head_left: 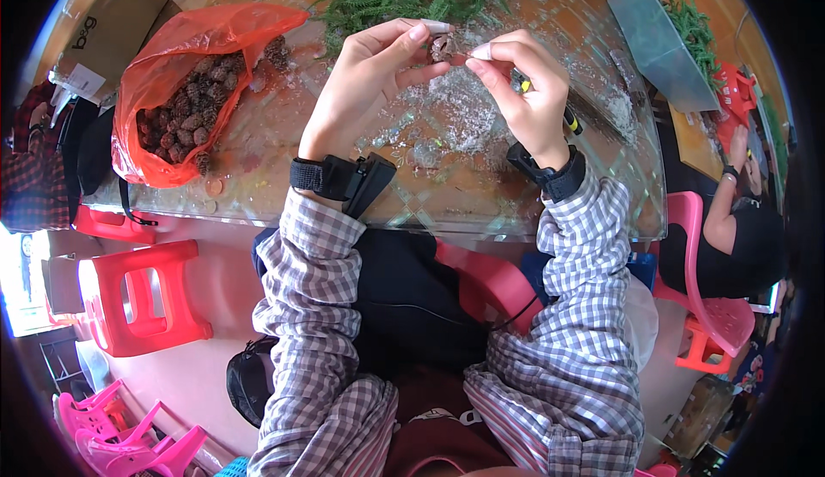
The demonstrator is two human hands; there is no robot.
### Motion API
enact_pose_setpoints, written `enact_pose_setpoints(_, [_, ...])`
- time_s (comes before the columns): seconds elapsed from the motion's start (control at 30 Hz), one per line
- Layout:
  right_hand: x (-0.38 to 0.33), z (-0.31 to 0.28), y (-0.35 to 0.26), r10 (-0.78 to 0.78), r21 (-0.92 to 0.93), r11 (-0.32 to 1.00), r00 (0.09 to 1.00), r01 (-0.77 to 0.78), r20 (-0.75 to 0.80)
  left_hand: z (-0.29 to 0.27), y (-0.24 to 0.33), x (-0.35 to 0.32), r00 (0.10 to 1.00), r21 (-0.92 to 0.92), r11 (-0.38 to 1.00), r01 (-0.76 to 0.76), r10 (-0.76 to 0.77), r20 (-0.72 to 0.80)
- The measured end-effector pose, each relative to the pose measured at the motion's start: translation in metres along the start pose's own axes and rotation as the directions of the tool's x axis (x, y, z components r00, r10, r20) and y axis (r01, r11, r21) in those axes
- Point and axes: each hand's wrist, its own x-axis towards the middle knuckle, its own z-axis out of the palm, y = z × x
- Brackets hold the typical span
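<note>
My left hand (354,82) is raised over the table, its thumb and fingers closed on a small brown pine cone (442,47). Right beside the cone, my right hand (531,94) pinches with thumb and forefinger. A thin reddish-brown strand seems to run from the cone to that pinch, too fine to make out. White tape covers a fingertip on each hand. Behind my right hand lies a tool with a yellow-and-black handle (571,121), partly hidden. Green artificial sprigs (391,4) lie just beyond my hands.
A red plastic bag (133,103) full of pine cones lies open at left. White flakes (460,112) are scattered across the glass-topped table (258,189). A clear bin (653,39) with greenery stands at right, near another person's arm (722,210). Red stools (146,296) stand at left.
</note>
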Motion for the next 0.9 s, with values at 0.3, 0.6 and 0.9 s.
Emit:
enact_pose_setpoints(0.3, [-0.003, -0.002, 0.002, 0.109, 0.059, 0.992, 0.994, -0.109, 0.001, 0.002, 0.000, 0.001, 1.000, -0.178, 0.984, -0.002, 0.001, -0.004])
enact_pose_setpoints(0.6, [-0.005, -0.005, 0.008, 0.162, 0.171, 0.972, 0.987, -0.163, 0.019, 0.002, 0.002, -0.003, 0.999, -0.066, 0.997, 0.028, -0.025, 0.038])
enact_pose_setpoints(0.9, [0.002, -0.017, 0.008, 0.170, 0.346, 0.911, 0.968, -0.226, 0.183, -0.008, 0.006, -0.006, 0.969, 0.002, 0.989, 0.149, -0.146, 0.199])
